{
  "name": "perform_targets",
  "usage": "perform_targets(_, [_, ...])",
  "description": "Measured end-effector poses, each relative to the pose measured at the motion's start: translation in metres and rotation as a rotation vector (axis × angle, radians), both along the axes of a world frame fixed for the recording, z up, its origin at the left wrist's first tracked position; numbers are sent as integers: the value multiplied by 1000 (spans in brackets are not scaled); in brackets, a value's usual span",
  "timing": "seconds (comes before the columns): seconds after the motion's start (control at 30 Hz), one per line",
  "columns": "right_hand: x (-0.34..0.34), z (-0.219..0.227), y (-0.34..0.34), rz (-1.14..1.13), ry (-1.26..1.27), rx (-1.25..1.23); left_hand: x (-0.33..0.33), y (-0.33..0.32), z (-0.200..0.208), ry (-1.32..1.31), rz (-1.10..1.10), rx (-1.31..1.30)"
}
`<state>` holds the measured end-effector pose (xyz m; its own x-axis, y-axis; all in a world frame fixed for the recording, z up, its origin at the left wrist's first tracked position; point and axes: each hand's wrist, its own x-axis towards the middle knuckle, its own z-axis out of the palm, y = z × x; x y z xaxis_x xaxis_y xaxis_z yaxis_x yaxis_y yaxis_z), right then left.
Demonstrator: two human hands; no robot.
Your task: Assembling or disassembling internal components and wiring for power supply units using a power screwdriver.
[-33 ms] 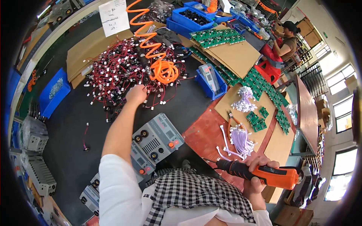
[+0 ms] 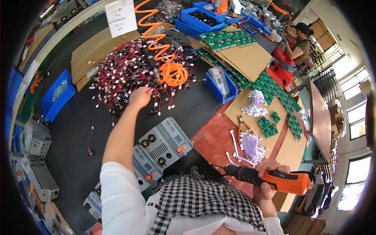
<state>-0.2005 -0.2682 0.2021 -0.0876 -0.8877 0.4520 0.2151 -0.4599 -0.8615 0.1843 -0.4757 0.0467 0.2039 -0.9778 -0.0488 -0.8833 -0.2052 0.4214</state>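
Right grip (image 2: 265, 192): clamped around an orange-and-black power screwdriver (image 2: 291, 183), pointing left. Left grip (image 2: 140, 97): at the near edge of a heap of red-and-black wire leads (image 2: 117, 74), far side of the dark tabletop (image 2: 74, 129); whether closed on a lead, cannot tell. Orange coiled hose (image 2: 174, 75): resting on the heap's right side. Grey front panels (image 2: 168, 143): nearer. Risks, judged: tangled leads could drag neighbours if one is pulled; a careless screwdriver swing could scratch a panel.
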Motion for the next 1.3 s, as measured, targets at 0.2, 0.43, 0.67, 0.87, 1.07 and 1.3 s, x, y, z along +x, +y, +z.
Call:
perform_targets(0.2, [28,4,-14,179,-34,6,89,88,57,360,-151,14])
perform_targets(0.43, [68,5,-29,414,-32,-4,190,252,25,320,232,209])
perform_targets(0.67, [95,16,-25,451,-6,15,175,335,18,-114,826,5])
perform_targets(0.87, [107,17,-18,445,-42,-18,112,281,21,-2,457,-136])
perform_targets(1.07, [100,21,-6,460,3,-70,82,217,-1,-60,377,56])
perform_targets(1.3, [73,22,4,331,87,-76,80,204,7,11,461,132])
